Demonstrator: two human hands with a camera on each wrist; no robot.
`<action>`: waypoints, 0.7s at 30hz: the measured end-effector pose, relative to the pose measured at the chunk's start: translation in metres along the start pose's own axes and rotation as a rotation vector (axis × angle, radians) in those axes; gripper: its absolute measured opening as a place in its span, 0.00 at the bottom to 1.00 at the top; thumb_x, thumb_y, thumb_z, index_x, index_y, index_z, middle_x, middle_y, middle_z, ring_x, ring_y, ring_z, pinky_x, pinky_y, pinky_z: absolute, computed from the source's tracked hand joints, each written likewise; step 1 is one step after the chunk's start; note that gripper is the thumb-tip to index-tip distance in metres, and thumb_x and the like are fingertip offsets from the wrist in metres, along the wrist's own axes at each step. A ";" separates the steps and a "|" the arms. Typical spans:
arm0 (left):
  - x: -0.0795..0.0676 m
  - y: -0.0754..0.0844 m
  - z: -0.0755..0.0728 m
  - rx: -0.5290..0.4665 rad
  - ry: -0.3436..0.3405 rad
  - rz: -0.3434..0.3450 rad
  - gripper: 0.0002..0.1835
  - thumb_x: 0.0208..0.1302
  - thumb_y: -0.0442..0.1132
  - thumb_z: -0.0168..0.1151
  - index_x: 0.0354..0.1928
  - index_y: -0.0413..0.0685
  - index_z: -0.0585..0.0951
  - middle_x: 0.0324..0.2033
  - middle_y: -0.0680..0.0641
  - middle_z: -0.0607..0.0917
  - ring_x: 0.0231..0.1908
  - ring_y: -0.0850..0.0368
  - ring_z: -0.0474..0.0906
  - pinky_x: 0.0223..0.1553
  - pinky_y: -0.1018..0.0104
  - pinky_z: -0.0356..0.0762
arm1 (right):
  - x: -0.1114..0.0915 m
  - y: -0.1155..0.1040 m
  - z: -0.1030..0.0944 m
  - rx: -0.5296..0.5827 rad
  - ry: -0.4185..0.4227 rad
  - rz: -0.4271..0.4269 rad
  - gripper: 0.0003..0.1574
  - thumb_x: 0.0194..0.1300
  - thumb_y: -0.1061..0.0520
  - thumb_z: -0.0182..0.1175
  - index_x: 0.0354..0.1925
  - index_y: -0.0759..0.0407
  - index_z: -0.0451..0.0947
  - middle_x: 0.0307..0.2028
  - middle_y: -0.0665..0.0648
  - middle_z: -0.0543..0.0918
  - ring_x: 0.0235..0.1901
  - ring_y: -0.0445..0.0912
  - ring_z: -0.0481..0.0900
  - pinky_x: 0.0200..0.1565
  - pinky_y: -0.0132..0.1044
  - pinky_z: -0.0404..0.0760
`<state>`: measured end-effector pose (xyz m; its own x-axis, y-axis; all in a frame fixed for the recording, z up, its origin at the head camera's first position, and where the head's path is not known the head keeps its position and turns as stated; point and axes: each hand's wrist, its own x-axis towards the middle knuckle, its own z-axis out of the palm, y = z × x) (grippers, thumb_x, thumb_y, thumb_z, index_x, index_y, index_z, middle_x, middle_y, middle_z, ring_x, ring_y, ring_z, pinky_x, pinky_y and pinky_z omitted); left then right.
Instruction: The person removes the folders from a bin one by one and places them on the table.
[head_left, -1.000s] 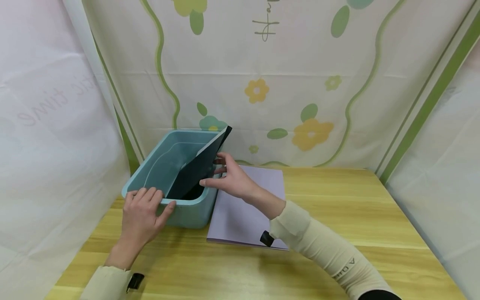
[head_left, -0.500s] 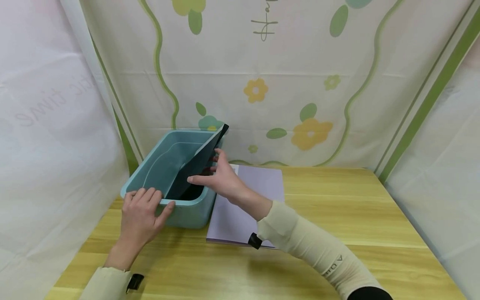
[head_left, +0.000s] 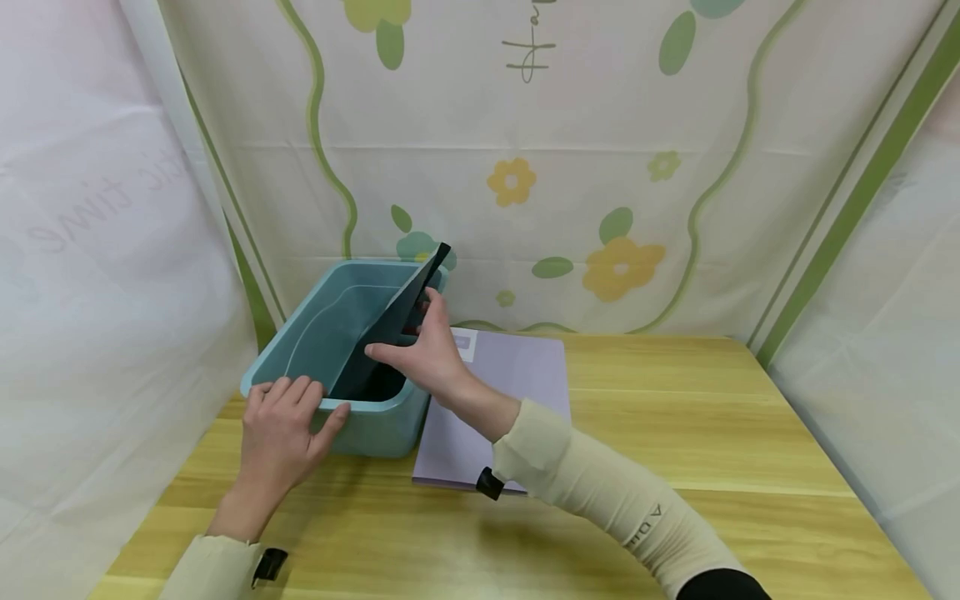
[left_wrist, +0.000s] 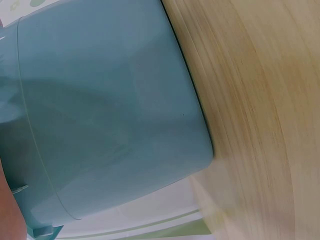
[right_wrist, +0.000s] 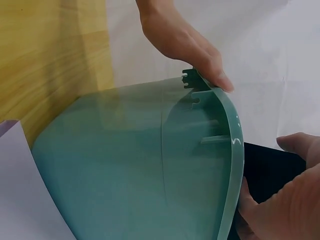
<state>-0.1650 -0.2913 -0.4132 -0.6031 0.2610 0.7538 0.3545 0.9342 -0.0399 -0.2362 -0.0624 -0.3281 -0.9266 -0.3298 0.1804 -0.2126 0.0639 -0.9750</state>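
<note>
A teal plastic bin point(head_left: 375, 435) stands at the left of the table. My left hand point(head_left: 279, 437) grips its near rim, fingers curled over the edge and thumb toward the corner. Inside the bin a thin dark flat panel point(head_left: 366, 365), like a folder or book cover, leans with its top corner above the far rim. My right hand point(head_left: 431, 346) reaches over the right rim, thumb and fingers spread wide against the panel's right face. Some fingertips are hidden behind the hand. In the right wrist view the dark panel point(right_wrist: 272, 167) shows between thumb and fingers.
A purple folder-like stack point(head_left: 517, 367) with a white label lies flat just right of the bin. The wooden table point(head_left: 697, 417) extends further right. A printed white cloth point(head_left: 450, 108) hangs behind, with more white cloth at both sides.
My right hand has moved left and farther over the bin. The dark panel has tilted left with it, uncovering the purple stack's label. My left hand stays on the rim.
</note>
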 end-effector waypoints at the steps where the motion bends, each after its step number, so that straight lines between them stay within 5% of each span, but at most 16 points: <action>1: 0.000 0.000 0.000 -0.001 0.004 0.001 0.34 0.76 0.68 0.39 0.29 0.43 0.73 0.24 0.44 0.73 0.27 0.43 0.69 0.42 0.40 0.67 | 0.000 0.000 0.001 0.000 0.004 0.002 0.70 0.57 0.52 0.76 0.81 0.52 0.39 0.74 0.59 0.59 0.64 0.57 0.71 0.54 0.48 0.82; 12: 0.000 -0.001 0.001 -0.008 0.011 0.001 0.34 0.76 0.67 0.40 0.28 0.43 0.73 0.23 0.45 0.73 0.26 0.44 0.68 0.41 0.41 0.66 | 0.000 -0.002 0.010 0.050 0.023 0.073 0.63 0.62 0.51 0.72 0.81 0.55 0.44 0.76 0.57 0.57 0.68 0.54 0.68 0.60 0.51 0.78; 21: 0.000 -0.002 0.004 -0.013 0.031 0.017 0.33 0.76 0.66 0.40 0.27 0.44 0.71 0.23 0.46 0.70 0.25 0.46 0.66 0.40 0.41 0.67 | -0.001 0.000 0.020 -0.056 0.025 0.041 0.52 0.69 0.56 0.60 0.81 0.59 0.45 0.77 0.60 0.57 0.70 0.52 0.64 0.65 0.52 0.72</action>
<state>-0.1681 -0.2923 -0.4159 -0.5747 0.2692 0.7729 0.3739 0.9264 -0.0446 -0.2290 -0.0813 -0.3313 -0.9422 -0.3023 0.1443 -0.1907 0.1299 -0.9730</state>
